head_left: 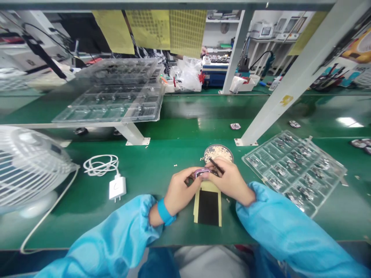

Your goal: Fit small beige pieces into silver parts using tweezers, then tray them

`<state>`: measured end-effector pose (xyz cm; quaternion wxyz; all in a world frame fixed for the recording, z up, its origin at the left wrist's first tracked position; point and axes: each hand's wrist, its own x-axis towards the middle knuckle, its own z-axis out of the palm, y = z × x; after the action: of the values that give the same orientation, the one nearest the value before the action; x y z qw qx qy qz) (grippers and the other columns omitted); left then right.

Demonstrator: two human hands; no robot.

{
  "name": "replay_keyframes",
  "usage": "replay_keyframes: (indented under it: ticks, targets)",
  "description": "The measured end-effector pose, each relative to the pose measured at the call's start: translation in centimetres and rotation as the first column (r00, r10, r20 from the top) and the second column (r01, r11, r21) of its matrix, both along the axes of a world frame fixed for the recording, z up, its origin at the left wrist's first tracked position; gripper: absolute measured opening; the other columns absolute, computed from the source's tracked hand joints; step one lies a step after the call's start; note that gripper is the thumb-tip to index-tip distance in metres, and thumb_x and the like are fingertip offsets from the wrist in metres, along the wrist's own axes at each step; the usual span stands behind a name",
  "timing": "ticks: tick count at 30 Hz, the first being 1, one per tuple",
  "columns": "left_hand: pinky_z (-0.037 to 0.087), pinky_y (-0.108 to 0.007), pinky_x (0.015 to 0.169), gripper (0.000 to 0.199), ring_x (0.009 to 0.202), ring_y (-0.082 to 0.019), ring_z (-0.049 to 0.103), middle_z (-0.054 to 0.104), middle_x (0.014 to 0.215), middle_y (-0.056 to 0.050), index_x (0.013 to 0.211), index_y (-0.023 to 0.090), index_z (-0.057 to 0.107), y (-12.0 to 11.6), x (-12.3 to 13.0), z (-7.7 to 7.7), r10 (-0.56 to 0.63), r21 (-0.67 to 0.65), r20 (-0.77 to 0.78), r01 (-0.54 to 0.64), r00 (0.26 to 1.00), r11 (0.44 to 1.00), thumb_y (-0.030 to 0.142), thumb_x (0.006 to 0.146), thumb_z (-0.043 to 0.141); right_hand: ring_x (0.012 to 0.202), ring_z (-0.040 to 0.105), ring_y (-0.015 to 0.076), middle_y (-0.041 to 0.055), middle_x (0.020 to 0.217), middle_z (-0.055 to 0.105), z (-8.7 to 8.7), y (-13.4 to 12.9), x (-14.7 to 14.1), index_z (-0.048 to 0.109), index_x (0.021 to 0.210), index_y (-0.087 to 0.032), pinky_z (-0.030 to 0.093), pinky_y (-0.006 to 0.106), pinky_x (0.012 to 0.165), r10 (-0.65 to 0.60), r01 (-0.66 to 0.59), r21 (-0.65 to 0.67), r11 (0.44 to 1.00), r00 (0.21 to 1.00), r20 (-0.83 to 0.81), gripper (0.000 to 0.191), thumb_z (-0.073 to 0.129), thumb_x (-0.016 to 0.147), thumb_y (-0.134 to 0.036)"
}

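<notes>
My left hand point(182, 189) grips the left side of a small purple-rimmed part point(202, 172), thumb and fingers closed on it. My right hand point(230, 180) holds a dark, thin tool point(216, 166) between thumb and fingers, and its thumb touches the part's right side. Just behind the hands is a round dish point(218, 151) filled with small pale pieces. Below them a black pad point(208, 207) edged with yellow tape lies on the green mat point(179, 231). The inner face of the part is too small to make out.
A white fan point(31, 170) and a white charger point(117, 188) with coiled cable are at left. A clear compartment tray point(295, 170) of small parts lies at right. Metal posts point(272, 92) and stacked clear trays point(113, 92) stand behind.
</notes>
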<state>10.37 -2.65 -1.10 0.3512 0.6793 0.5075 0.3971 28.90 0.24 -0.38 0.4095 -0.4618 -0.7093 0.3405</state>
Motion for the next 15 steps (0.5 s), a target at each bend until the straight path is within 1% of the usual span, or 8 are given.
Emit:
replay_keyframes:
  ticks: [1,3,4,7,9,11,15]
  targets:
    - [0.048,-0.029,0.074,0.021,0.082,-0.017,0.066,0.076,0.1,-0.001,0.107,0.024,0.073,0.0,-0.1,0.0,-0.006,0.044,-0.056,0.008,0.998,0.999,0.023,0.089,0.063,0.077,0.06,0.0183,0.0033,0.083,0.065,0.3,0.1,0.5,0.07,0.089,-0.019,0.048,0.031,0.074,-0.015,0.014,0.07,0.997,1.0,0.016,0.017,0.072,0.085,-0.035]
    - [0.045,-0.032,0.082,0.021,0.086,-0.017,0.066,0.076,0.099,0.0,0.105,0.026,0.073,-0.2,-0.2,-0.2,-0.017,0.102,-0.137,0.032,0.99,0.994,0.019,0.087,0.064,0.076,0.06,0.0172,0.0033,0.082,0.065,0.8,0.2,1.1,0.069,0.089,-0.02,0.048,0.031,0.074,0.001,-0.003,0.143,0.99,1.0,0.016,0.01,0.066,0.091,-0.029]
    - [0.044,-0.033,0.083,0.02,0.085,-0.017,0.066,0.076,0.096,0.0,0.104,0.026,0.073,-0.2,-0.3,-0.2,-0.018,0.114,-0.164,0.037,0.986,0.993,0.019,0.087,0.065,0.074,0.059,0.0166,0.0029,0.08,0.064,0.9,0.2,1.3,0.069,0.087,-0.02,0.048,0.031,0.073,0.035,-0.038,0.157,0.987,0.999,0.019,0.01,0.065,0.092,-0.027]
    - [0.043,-0.033,0.08,0.02,0.079,-0.017,0.064,0.074,0.088,0.001,0.103,0.026,0.072,-0.2,-0.4,-0.4,-0.013,0.122,-0.191,0.037,0.982,0.992,0.018,0.087,0.064,0.074,0.06,0.0159,0.0028,0.079,0.063,0.6,-0.1,1.3,0.07,0.084,-0.019,0.048,0.029,0.069,0.182,-0.186,0.189,0.964,0.983,0.036,0.009,0.071,0.088,-0.027]
    - [0.042,-0.033,0.08,0.022,0.078,-0.016,0.064,0.073,0.086,0.001,0.105,0.026,0.073,-0.2,-0.5,-0.4,-0.017,0.12,-0.193,0.04,0.981,0.992,0.017,0.086,0.064,0.073,0.059,0.0154,0.0027,0.078,0.062,0.1,-0.2,1.1,0.07,0.083,-0.019,0.048,0.027,0.066,0.232,-0.236,0.216,0.947,0.972,0.042,0.01,0.072,0.087,-0.028]
    - [0.042,-0.033,0.08,0.025,0.077,-0.016,0.063,0.072,0.084,0.001,0.106,0.026,0.073,-0.1,-0.5,-0.4,-0.018,0.122,-0.197,0.043,0.98,0.992,0.016,0.085,0.064,0.072,0.059,0.0152,0.0028,0.078,0.062,-0.3,-0.2,1.0,0.069,0.084,-0.019,0.048,0.027,0.065,0.227,-0.233,0.234,0.944,0.972,0.054,0.012,0.071,0.088,-0.03]
    - [0.042,-0.034,0.082,0.027,0.078,-0.017,0.064,0.072,0.084,0.001,0.107,0.026,0.073,0.1,-0.5,-0.4,-0.01,0.126,-0.207,0.037,0.978,0.991,0.016,0.084,0.064,0.078,0.061,0.0174,0.0046,0.084,0.064,-0.7,-0.4,1.0,0.071,0.092,-0.022,0.052,0.03,0.071,0.173,-0.187,0.233,0.954,0.982,0.079,0.012,0.069,0.089,-0.033]
